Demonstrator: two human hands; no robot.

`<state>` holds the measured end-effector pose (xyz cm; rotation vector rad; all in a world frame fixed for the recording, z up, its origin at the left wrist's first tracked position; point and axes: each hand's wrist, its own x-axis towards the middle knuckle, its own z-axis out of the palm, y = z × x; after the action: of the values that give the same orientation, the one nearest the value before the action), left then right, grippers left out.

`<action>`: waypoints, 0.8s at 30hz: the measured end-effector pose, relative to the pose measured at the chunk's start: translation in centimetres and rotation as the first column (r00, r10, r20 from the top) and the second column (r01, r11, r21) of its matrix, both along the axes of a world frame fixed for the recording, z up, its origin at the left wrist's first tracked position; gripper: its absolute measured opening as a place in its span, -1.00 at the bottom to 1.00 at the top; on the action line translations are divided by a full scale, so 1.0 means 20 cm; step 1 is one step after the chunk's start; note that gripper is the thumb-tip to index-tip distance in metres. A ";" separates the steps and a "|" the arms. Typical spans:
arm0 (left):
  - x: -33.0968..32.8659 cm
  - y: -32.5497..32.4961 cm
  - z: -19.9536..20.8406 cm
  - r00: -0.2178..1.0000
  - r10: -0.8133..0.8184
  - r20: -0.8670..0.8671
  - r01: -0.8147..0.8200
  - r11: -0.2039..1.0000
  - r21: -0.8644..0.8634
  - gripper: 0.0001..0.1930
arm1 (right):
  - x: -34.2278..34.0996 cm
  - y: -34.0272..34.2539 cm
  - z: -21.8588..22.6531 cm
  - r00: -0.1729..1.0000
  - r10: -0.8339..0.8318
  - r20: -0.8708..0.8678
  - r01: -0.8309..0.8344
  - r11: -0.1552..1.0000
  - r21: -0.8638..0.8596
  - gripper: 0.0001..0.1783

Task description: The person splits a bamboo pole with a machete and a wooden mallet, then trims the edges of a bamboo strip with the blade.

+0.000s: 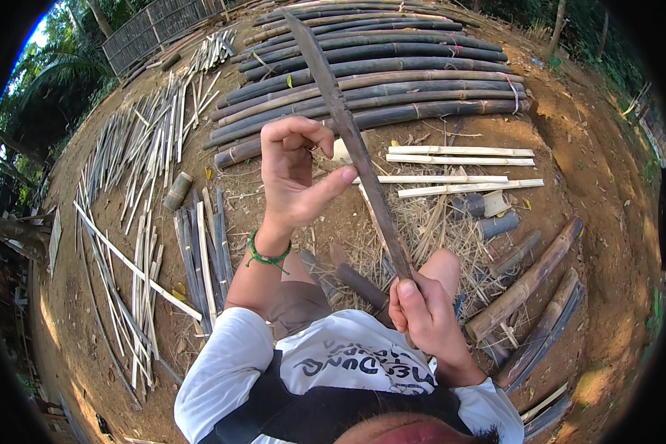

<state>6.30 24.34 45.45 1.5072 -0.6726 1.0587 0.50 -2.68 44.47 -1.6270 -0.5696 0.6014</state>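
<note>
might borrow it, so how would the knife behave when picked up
The knife is likely stiff: it looks unbent, though the right hand grips only one end. It may feel tip-heavy, since most of its length lies beyond that grip.

The left hand (292,177) is raised, its fingers (300,129) bent over at the top and its thumb (325,190) stretched out to the right below them, a gap lying between. Beneath these fingers the left wrist (274,238) and bare forearm (250,280) slope down leftward. Lower and to the right of them, the right hand (431,317) is clenched, its thumb (411,297) pointing upward; the right wrist (455,364) lies below its curled fingers.
</note>
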 end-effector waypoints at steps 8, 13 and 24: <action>0.01 -0.02 -0.01 1.000 0.005 -0.015 -0.004 1.000 0.009 -0.28 | 0.02 0.04 -0.13 0.991 -0.085 0.099 0.084 0.996 0.012 -0.60; 0.00 -0.02 0.01 0.999 -0.014 -0.031 0.013 0.999 -0.051 -0.27 | 0.05 0.05 -0.14 0.986 -0.102 0.132 0.102 0.995 0.006 -0.57; -0.03 0.01 0.03 0.996 -0.036 -0.076 0.033 0.999 -0.032 -0.24 | 0.08 0.01 -0.09 0.977 -0.029 0.213 0.028 1.000 0.008 -0.47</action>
<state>5.66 24.63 46.03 1.4964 -0.6240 0.9765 2.17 -2.43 42.70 -1.7034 -0.7032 0.4060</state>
